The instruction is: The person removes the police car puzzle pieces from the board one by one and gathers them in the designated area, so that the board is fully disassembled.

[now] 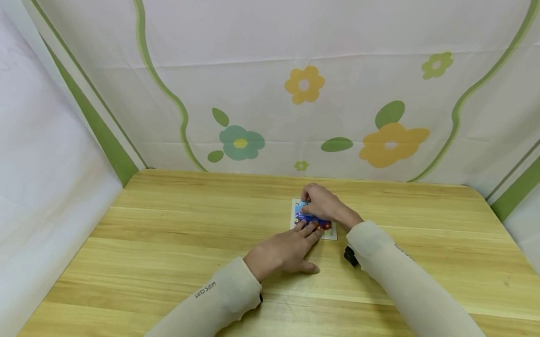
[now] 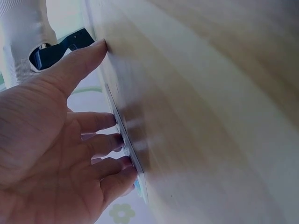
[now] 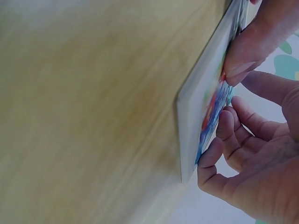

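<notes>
Wooden tabletop [image 1: 150, 264]: pale yellow-brown, streaked with grain from left to right; bears the board and both hands' work.
Picture board [image 1: 326, 225]: lies flat on the tabletop, a little right of centre and toward the far edge; shows blue, red and pale green printing inside a white border; appears as a thin slab from the side in both wrist views.
Left hand [image 1: 285, 250]: reaches from the near left with a loose grip; rests nearly straight fingers on the near part of the board; spreads the thumb aside, down onto the tabletop.
Right hand [image 1: 322, 202]: bends over the far part of the board with curled fingers, touching it; cannot tell whether pinching a small piece in the grip or only touching.
Cream sleeves [image 1: 408, 282]: cover both forearms; carry dark lettering.
Black wrist mount [image 1: 350, 256]: sits at the right cuff, near the tabletop.
White backdrop [image 1: 260, 37]: hangs beyond the far edge, printed with orange, teal and green flowers.
</notes>
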The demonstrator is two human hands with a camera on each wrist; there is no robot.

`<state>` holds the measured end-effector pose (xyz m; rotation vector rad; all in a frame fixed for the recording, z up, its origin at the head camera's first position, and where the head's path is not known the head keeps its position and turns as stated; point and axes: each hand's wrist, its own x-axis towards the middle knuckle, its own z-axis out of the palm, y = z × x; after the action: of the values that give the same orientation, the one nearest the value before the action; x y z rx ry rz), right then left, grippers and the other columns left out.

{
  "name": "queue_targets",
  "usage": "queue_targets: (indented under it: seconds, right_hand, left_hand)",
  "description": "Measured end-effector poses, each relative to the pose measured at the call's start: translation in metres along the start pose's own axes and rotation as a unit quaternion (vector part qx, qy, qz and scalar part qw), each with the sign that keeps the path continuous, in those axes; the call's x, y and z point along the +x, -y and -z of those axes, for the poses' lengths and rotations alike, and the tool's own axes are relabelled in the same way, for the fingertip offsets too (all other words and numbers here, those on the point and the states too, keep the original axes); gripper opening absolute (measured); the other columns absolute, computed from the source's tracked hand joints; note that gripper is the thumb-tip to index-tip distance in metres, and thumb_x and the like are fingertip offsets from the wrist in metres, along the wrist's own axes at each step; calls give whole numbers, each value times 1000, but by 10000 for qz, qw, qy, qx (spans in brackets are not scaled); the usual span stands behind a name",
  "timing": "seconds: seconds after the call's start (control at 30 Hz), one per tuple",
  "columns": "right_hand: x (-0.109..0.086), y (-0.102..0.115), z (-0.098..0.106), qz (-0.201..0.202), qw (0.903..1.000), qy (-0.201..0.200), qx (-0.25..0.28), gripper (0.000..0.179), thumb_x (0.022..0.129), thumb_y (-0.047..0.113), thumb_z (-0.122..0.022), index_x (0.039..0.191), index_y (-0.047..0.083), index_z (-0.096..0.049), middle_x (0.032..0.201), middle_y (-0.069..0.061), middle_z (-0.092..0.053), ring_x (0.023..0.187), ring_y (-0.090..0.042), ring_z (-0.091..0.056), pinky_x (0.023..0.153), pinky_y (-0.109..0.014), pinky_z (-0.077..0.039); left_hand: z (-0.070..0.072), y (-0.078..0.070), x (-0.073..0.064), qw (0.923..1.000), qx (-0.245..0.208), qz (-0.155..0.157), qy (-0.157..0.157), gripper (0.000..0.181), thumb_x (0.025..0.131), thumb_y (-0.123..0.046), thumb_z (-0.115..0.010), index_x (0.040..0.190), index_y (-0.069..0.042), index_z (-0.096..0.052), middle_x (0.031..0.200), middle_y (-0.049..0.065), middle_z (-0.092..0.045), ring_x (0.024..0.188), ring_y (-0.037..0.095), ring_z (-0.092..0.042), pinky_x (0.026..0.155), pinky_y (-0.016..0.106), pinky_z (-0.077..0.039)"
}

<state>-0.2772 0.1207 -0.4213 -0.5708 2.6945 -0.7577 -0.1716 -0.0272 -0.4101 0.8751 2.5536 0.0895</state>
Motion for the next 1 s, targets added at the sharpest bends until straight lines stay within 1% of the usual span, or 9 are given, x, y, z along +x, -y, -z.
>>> queue_targets:
  seconds: [0.17,0.4,0.7,0.83,1.0]
  right_hand:
    - [0,1,0,45,10000,3,-23,16,98,11,-73,108,3,-63,112,-13,-63,93,-23,-58,85,-39,-53]
    - [1,0,-1,96,9999,21,-63,16,98,11,-71,111,5,-64,115,-12,-62,97,-24,-57,89,-41,-53]
    - [0,-2,-2,260,9996,-17,-121,17,97,9,-71,112,6,-65,115,-14,-64,99,-26,-59,89,-43,-54]
    - [-1,-1,-1,335,9992,-75,-181,18,96,8,-71,112,7,-63,113,-14,-63,96,-26,-58,84,-42,-53]
    - [-2,0,-1,381,9988,-166,-254,18,95,7,-72,111,7,-62,107,-12,-61,91,-24,-55,79,-38,-50]
  left_hand:
    - [0,0,0,10000,-17,23,3,90,101,-57,-62,170,-18,-18,178,3,-10,165,26,-8,132,37,-23]
    - [1,-1,-1,10000,-18,39,20,90,101,-57,-61,170,-18,-18,178,3,-10,165,25,-8,133,36,-22]
    - [0,0,0,10000,-43,40,48,90,102,-57,-61,170,-18,-18,178,3,-9,165,25,-7,133,37,-22]
    - [0,0,0,10000,-44,33,41,89,102,-57,-61,170,-18,-18,178,3,-10,165,25,-7,132,37,-23]
    - [-1,0,0,10000,-47,32,41,89,102,-57,-61,170,-18,-19,178,2,-10,165,25,-7,132,37,-23]
